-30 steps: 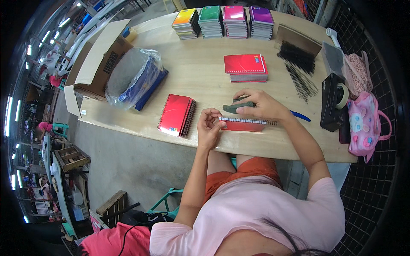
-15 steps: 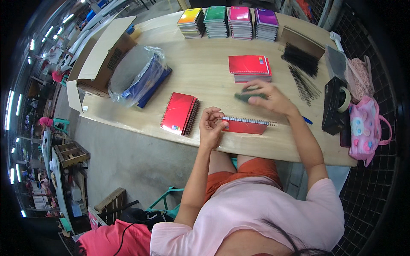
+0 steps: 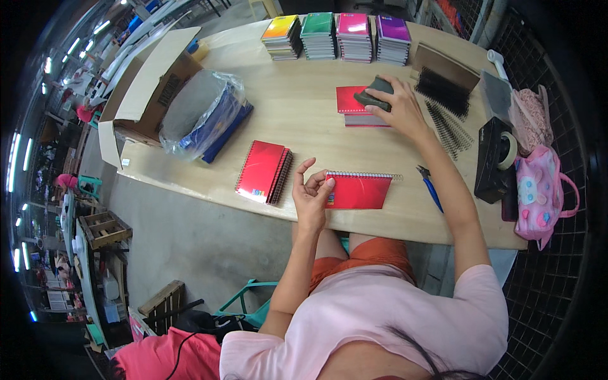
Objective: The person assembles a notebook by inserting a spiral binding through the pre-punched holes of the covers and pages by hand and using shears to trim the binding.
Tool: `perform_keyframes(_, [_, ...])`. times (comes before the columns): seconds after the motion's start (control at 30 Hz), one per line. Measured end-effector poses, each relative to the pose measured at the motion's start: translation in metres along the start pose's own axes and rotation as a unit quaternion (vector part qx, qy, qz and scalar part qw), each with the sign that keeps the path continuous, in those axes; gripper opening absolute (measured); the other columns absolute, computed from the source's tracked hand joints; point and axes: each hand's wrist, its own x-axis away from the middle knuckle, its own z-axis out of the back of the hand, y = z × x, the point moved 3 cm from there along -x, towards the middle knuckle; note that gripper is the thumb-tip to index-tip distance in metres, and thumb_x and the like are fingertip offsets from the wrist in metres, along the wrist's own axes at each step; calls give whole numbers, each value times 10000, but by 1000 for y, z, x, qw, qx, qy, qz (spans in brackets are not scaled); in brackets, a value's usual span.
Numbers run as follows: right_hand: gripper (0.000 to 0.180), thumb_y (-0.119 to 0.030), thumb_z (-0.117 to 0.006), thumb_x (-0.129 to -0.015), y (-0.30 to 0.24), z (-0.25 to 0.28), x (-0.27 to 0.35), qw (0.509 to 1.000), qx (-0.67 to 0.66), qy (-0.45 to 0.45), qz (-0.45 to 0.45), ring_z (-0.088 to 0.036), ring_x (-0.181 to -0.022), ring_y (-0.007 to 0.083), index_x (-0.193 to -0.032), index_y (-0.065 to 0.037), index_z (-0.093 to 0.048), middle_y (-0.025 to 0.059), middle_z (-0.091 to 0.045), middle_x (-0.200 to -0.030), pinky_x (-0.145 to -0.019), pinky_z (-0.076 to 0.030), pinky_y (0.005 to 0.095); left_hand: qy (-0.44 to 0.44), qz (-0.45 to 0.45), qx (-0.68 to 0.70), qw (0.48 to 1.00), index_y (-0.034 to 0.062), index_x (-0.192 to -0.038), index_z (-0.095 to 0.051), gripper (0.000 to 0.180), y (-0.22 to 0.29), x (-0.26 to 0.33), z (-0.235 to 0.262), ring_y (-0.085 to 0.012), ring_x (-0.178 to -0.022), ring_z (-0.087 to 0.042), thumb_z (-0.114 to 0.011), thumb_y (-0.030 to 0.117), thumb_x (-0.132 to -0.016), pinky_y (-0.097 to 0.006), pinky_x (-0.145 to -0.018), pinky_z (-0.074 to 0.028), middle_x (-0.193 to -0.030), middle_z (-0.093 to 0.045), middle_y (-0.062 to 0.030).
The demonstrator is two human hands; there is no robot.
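Observation:
My left hand (image 3: 311, 191) rests at the left edge of a red spiral notebook (image 3: 359, 189) lying near the table's front edge, fingertips touching its cover. My right hand (image 3: 398, 107) is stretched forward and grips a dark grey block (image 3: 375, 95) on top of a small stack of red notebooks (image 3: 352, 107). A second pile of bound red notebooks (image 3: 263, 171) lies left of my left hand. Blue-handled pliers (image 3: 430, 188) lie right of the near notebook.
Several stacks of coloured notebooks (image 3: 337, 36) line the far edge. Black spiral coils (image 3: 447, 95) lie at the right, beside a black tape dispenser (image 3: 495, 158) and a pink bag (image 3: 542, 196). A plastic bag of blue covers (image 3: 204, 114) and an open cardboard box (image 3: 149, 88) stand left.
My right hand carried the dark grey block away from the near notebook, forward onto the stack of red notebooks. My left hand stayed at the near notebook's left edge.

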Motion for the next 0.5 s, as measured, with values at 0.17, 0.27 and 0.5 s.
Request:
perform_keyframes(0.17, [600, -362, -798, -760, -14, 27, 25, 997, 24, 77, 12, -473, -1261, 393, -1307, -178, -636, 177, -509, -1393, -1080, -374, 463, 8, -7, -24, 1000, 47, -1409, -365, 645, 10, -4, 6, -140, -927, -658, -677, -74, -857, -273, -829, -557, -1070, -678, -151])
perform_keyframes(0.27, [589, -267, -775, -798, -21, 27, 88, 994, -8, 15, -111, -446, -1308, 397, -1325, -77, -590, 212, -497, -1398, -1106, -347, 453, 46, -34, -40, 998, 77, -1426, -361, 669, 25, 4, 31, -148, -932, -661, -694, -39, -857, -285, -822, -561, -1084, -684, -157])
perform_keyframes(0.5, [652, -364, -652, -920, 32, 37, 266, 963, 240, -15, -121, -516, -1220, 341, -1410, 14, -446, 206, -524, -1347, -1016, -401, 451, -93, -30, -53, 994, 107, -1461, -353, 662, 4, 7, -11, -115, -1002, -622, -669, 38, -883, -256, -864, -495, -1088, -693, -109])
